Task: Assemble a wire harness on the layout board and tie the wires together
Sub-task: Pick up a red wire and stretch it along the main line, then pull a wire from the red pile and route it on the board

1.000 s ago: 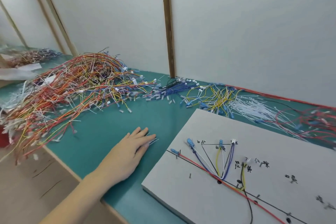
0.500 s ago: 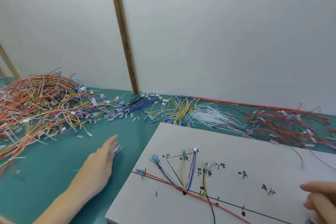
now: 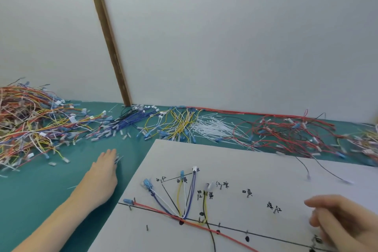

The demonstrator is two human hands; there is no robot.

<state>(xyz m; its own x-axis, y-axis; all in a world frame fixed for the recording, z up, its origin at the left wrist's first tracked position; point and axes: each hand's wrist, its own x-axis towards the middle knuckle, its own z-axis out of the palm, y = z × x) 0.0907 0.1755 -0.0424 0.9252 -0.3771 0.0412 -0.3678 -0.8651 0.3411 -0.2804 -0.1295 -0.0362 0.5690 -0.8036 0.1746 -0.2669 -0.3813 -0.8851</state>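
Observation:
The grey layout board (image 3: pixel 266 170) lies on the green table, with a drawn black line, pins and handwritten labels. Routed on it are a red wire (image 3: pixel 155 208), blue, white and yellow wires (image 3: pixel 184 196) with small connectors, and a black wire (image 3: pixel 211 235). My left hand (image 3: pixel 102 178) lies flat on the table left of the board, fingers straight, fingertips over some small white pieces (image 3: pixel 118 158). My right hand (image 3: pixel 343 221) hovers over the board's lower right with fingers loosely curled, holding nothing I can see.
A big tangled heap of mixed wires (image 3: pixel 30 125) fills the table's left. Along the wall lie blue wires (image 3: pixel 131 122), yellow wires (image 3: pixel 176 125), white cable ties (image 3: pixel 212 129) and red wires (image 3: pixel 290 133). A wooden post (image 3: pixel 108 37) stands against the white wall.
The view has swung to the right, bringing my right hand further into sight over the board. My left hand stays flat on the table by the board.

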